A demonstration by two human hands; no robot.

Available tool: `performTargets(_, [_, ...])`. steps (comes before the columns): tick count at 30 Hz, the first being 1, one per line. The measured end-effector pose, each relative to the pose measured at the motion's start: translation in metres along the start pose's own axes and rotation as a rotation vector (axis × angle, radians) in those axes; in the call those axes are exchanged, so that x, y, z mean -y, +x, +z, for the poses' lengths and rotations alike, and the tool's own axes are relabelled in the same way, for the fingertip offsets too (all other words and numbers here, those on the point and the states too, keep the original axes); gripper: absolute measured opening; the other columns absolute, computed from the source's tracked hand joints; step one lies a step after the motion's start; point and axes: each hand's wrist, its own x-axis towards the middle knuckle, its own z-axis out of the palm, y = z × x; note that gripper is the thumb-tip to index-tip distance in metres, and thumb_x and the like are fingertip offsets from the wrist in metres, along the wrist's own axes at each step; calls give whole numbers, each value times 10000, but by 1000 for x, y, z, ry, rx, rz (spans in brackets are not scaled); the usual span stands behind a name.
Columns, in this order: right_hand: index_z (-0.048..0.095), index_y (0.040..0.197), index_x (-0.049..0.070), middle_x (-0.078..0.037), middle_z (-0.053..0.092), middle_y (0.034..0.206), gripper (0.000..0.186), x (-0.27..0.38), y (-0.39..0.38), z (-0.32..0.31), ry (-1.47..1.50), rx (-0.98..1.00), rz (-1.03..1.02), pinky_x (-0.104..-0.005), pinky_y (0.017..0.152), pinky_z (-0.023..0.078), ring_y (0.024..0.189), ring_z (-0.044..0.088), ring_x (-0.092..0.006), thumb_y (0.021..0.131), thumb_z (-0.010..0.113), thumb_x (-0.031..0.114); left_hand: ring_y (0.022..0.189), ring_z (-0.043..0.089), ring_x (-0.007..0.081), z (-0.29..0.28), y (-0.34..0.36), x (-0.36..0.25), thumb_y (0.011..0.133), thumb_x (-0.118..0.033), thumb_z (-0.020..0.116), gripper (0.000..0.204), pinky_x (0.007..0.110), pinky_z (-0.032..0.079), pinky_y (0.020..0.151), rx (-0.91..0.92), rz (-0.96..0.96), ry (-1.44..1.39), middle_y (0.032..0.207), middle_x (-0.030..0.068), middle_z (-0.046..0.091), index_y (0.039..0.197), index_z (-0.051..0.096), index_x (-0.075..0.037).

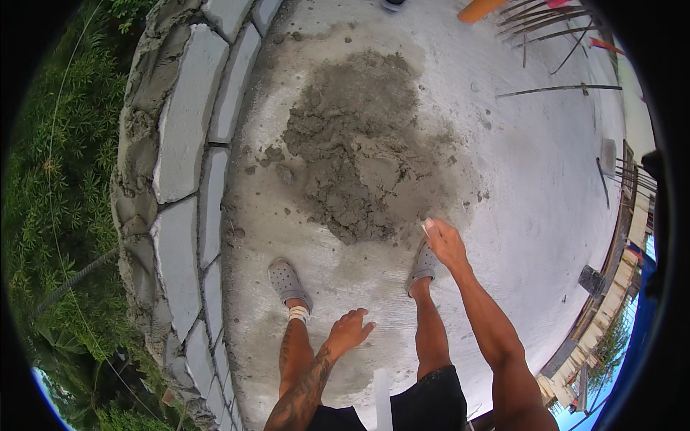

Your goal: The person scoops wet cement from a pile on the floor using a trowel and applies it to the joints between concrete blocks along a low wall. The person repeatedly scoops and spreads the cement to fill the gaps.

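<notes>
A heap of wet grey mortar [359, 144] lies spread on the concrete floor in front of my feet. My right hand [445, 244] is closed at its near right edge, above my right shoe. A small pale end [429, 224], like the tip of a handle, shows at its thumb; the rest of what it grips is hidden. Over the floor between my legs hangs my left hand [348, 332], empty, with its thumb apart from the fingers. Nothing touches it.
Along the left runs a low wall of grey blocks [185, 115] with rough mortar [136, 179] on its top; greenery lies beyond. Steel bars [557, 90] and an orange pipe [480, 8] are at the far right. A dark block [593, 280] sits by the right edge.
</notes>
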Motion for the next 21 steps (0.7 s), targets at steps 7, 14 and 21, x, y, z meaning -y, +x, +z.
performTargets(7, [582,766,25,-55,520,558,477,74,-130,3,107,-75,83,-346,531,399,522,500,-165,1015,491,422,1070,639,405,-118,-122,89,912,-439,635,523,461,498,916,-187,-132,19,1099,246,676,1217,608,-15])
performTargets(14, [630,793,15,-52,538,559,461,100,-230,19,68,-60,35,-342,535,414,525,521,-156,1007,497,401,1048,638,428,-78,-302,288,904,-480,598,504,488,488,891,-353,-355,-123,1041,286,678,1012,694,3])
performTargets(21, [618,805,2,-32,518,572,460,107,-307,33,9,65,-105,-321,501,383,507,483,-132,1014,494,392,754,675,275,182,-439,333,910,-421,579,417,383,529,717,-147,-587,-384,825,167,694,947,742,-38])
